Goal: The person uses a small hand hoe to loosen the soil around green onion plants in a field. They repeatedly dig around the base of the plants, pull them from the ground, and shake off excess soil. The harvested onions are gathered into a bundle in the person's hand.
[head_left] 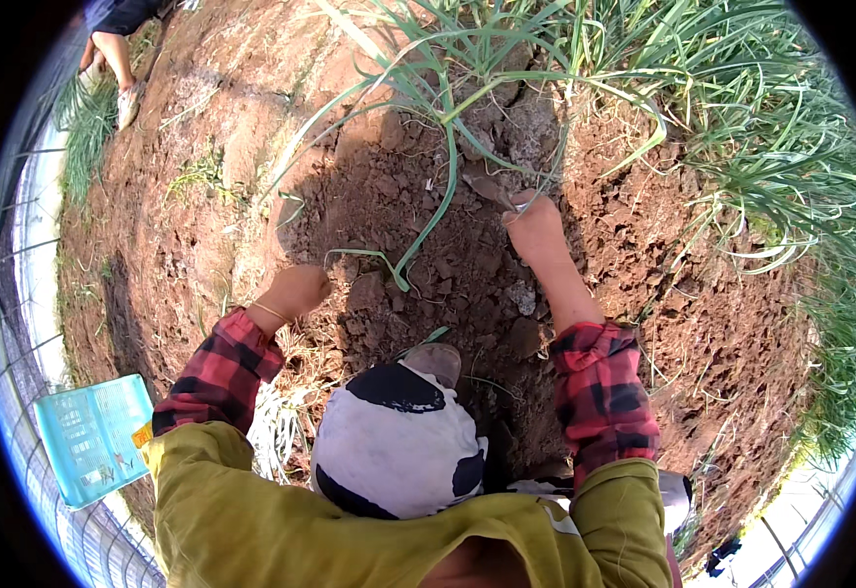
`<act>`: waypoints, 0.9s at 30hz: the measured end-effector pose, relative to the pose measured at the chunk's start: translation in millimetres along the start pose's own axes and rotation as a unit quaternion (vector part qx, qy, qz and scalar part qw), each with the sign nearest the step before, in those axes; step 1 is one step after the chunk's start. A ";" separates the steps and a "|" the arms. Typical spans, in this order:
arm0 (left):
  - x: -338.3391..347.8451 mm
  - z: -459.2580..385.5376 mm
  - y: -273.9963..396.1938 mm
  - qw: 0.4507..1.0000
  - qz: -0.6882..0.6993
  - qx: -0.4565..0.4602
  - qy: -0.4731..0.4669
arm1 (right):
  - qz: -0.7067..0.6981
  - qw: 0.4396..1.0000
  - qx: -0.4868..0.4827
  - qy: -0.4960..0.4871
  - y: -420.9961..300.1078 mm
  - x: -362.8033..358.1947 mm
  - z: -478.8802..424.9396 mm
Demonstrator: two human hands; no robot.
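Observation:
My right hand [535,224] grips the handle of a small trowel [488,188], its metal blade at the loosened brown soil [435,213]. Just above the blade stands a plant with long, narrow green leaves [448,117], and one leaf bends down over the soil between my hands. My left hand [297,289] is a closed fist above the ground on the left, with nothing visible in it. Its fingers are partly hidden. Beside it, a loose leaf end [358,252] curls over the clods. The toe of a shoe [435,360] shows beyond my knee [391,441].
Dense rows of long-leaved plants [737,110] fill the upper right. A turquoise plastic crate [93,441] lies at lower left, with pale stalks [279,434] near my left knee. Another person's leg [115,62] is at upper left, by cut greens [90,140].

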State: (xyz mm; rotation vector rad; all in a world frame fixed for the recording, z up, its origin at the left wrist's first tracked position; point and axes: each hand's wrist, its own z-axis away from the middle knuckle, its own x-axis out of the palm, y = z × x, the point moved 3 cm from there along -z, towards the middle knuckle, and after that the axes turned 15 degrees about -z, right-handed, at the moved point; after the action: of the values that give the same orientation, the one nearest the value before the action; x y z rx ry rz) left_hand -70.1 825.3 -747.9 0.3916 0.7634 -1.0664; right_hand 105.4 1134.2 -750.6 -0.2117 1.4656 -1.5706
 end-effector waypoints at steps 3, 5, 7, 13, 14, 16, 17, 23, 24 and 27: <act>-86.6 -93.4 47.1 0.978 0.152 0.034 0.142 | 0.066 0.993 -0.092 -0.022 -11.2 27.1 -23.6; -109.3 -160.5 56.9 0.939 0.161 -0.025 0.303 | 0.029 0.999 -0.001 -0.027 -14.1 44.9 -32.5; -117.8 -232.0 57.9 0.939 0.114 -0.057 0.318 | -0.026 0.998 0.058 0.021 -11.2 59.2 -25.8; -152.1 -279.3 79.5 0.606 0.690 0.106 0.380 | -0.121 0.983 0.133 0.046 -16.6 118.3 -64.1; -158.2 -280.5 70.0 0.622 0.692 0.108 0.351 | -0.116 0.985 0.126 0.029 -16.7 121.3 -64.3; -153.3 -290.3 57.3 0.602 0.760 0.027 0.244 | -0.130 0.984 0.118 0.027 -15.6 126.1 -65.8; -149.0 -293.9 52.6 0.557 0.791 0.016 0.251 | -0.141 0.983 0.111 0.040 -14.1 127.0 -69.4; -133.3 -278.1 76.0 0.477 0.831 -0.045 0.282 | -0.158 0.982 0.058 0.088 14.4 95.2 -67.9; -131.2 -269.3 73.7 0.496 0.819 -0.028 0.287 | -0.136 0.988 0.027 0.062 16.5 79.3 -59.3; -120.8 -213.8 77.8 0.554 0.786 0.003 0.274 | -0.109 0.992 0.033 -0.059 -15.9 -3.8 1.9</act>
State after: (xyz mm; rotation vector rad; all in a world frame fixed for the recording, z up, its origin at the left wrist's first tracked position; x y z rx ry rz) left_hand -111.6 1071.2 -812.2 1.1375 0.5838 0.8513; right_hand 100.8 1133.0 -734.8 -0.4310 1.3310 -1.7461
